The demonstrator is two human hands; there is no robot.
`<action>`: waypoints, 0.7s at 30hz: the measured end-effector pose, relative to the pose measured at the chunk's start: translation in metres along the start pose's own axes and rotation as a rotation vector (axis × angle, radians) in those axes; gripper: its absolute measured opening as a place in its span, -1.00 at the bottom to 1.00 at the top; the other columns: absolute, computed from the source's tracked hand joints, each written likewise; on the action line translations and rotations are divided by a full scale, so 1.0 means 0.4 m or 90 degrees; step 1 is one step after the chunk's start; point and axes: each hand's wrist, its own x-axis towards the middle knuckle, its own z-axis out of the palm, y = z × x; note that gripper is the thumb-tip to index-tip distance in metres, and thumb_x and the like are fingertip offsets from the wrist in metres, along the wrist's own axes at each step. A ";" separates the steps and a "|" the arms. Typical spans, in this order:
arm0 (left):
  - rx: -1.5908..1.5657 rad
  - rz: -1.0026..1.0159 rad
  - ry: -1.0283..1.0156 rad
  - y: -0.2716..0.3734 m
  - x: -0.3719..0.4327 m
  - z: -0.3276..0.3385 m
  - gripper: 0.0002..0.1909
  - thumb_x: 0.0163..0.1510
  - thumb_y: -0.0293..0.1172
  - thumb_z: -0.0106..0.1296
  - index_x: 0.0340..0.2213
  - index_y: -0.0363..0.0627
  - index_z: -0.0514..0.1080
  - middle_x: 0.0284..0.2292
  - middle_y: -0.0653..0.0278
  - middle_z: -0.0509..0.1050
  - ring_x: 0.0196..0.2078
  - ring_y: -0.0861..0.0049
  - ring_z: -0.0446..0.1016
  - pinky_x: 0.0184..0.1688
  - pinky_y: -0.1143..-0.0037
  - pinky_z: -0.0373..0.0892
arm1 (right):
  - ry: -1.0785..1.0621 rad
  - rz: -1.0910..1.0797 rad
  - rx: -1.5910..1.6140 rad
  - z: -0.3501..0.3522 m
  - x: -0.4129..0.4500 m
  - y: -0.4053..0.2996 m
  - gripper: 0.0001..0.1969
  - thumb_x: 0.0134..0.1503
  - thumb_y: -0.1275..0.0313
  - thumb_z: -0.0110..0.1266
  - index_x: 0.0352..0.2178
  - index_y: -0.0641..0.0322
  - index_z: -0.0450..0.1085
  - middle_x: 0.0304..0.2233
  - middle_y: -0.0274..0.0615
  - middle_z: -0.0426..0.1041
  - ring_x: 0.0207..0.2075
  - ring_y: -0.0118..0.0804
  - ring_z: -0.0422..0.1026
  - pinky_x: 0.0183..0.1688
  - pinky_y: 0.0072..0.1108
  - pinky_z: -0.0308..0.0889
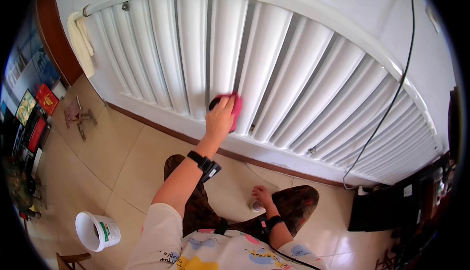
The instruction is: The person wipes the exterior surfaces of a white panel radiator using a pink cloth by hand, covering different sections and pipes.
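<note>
My left hand (219, 118) grips a pink cloth (237, 112) and presses it against the lower part of a white radiator (229, 42) with upright columns. A dark patch shows at the cloth's left edge. Lower down, my right hand (262, 195) hangs loosely beside my knee with its fingers a little apart. Just below its fingers is a small pale round object (257, 206), partly hidden; whether they touch cannot be told. Both wrists wear black bands.
A white plastic bucket (97, 231) stands on the tiled floor at lower left. A small folding stool (79, 115) and a red bag (47, 99) are farther left. A yellowish cloth (81, 46) hangs at the radiator's left end. A black cable (389, 108) crosses its right part, near a black cabinet (385, 205).
</note>
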 end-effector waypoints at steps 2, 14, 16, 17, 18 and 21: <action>0.049 0.016 -0.160 -0.089 -0.101 0.078 -0.74 -0.10 -0.40 0.05 -0.28 -0.06 0.45 -0.29 0.24 0.46 -0.31 0.22 0.47 -0.32 0.34 0.43 | -0.016 0.000 0.005 0.008 -0.007 -0.012 -0.72 0.09 0.35 0.04 -0.15 0.15 0.36 -0.33 -0.31 0.47 -0.33 -0.42 0.46 -0.37 -0.61 0.28; -0.526 -0.167 0.324 0.143 0.187 -0.229 -0.70 0.14 -0.22 0.02 -0.27 -0.26 0.43 -0.51 0.39 0.48 -0.52 0.79 0.33 -0.50 0.68 0.29 | -0.009 -0.016 -0.016 0.003 -0.009 -0.015 -0.70 0.09 0.33 0.03 -0.13 0.17 0.36 -0.30 -0.29 0.49 -0.33 -0.41 0.48 -0.38 -0.60 0.30; -0.503 -0.011 0.369 0.193 0.259 -0.218 -0.63 0.17 -0.23 -0.05 -0.05 -0.17 0.31 -0.28 0.27 0.41 -0.36 0.70 0.34 -0.37 0.64 0.30 | -0.013 -0.022 -0.011 0.009 -0.009 -0.021 -0.69 0.09 0.32 0.04 -0.13 0.17 0.36 -0.31 -0.29 0.49 -0.33 -0.41 0.48 -0.39 -0.60 0.30; -0.430 0.094 0.382 0.219 0.292 -0.208 -0.55 0.18 -0.24 -0.08 0.07 -0.09 0.24 -0.05 0.11 0.37 -0.14 0.59 0.41 -0.18 0.57 0.36 | -0.008 -0.021 -0.006 0.010 -0.012 -0.015 -0.69 0.09 0.32 0.04 -0.13 0.17 0.36 -0.31 -0.30 0.48 -0.34 -0.41 0.48 -0.39 -0.60 0.30; -0.355 0.111 0.307 0.254 0.302 -0.206 -0.51 0.11 -0.36 -0.02 0.09 -0.02 0.22 0.14 -0.04 0.11 0.14 0.29 0.21 0.08 0.29 0.22 | -0.005 -0.021 0.004 0.011 -0.010 -0.012 -0.69 0.09 0.32 0.04 -0.13 0.17 0.36 -0.31 -0.30 0.48 -0.34 -0.41 0.48 -0.39 -0.60 0.30; -0.015 0.256 0.255 0.247 0.292 -0.102 -0.35 -0.12 -0.51 0.10 0.07 0.08 0.25 0.19 -0.05 -0.02 0.19 -0.18 -0.05 0.14 -0.04 -0.01 | 0.006 -0.047 -0.005 0.010 -0.003 -0.004 -0.68 0.08 0.31 0.04 -0.13 0.18 0.36 -0.32 -0.30 0.48 -0.35 -0.42 0.49 -0.40 -0.62 0.31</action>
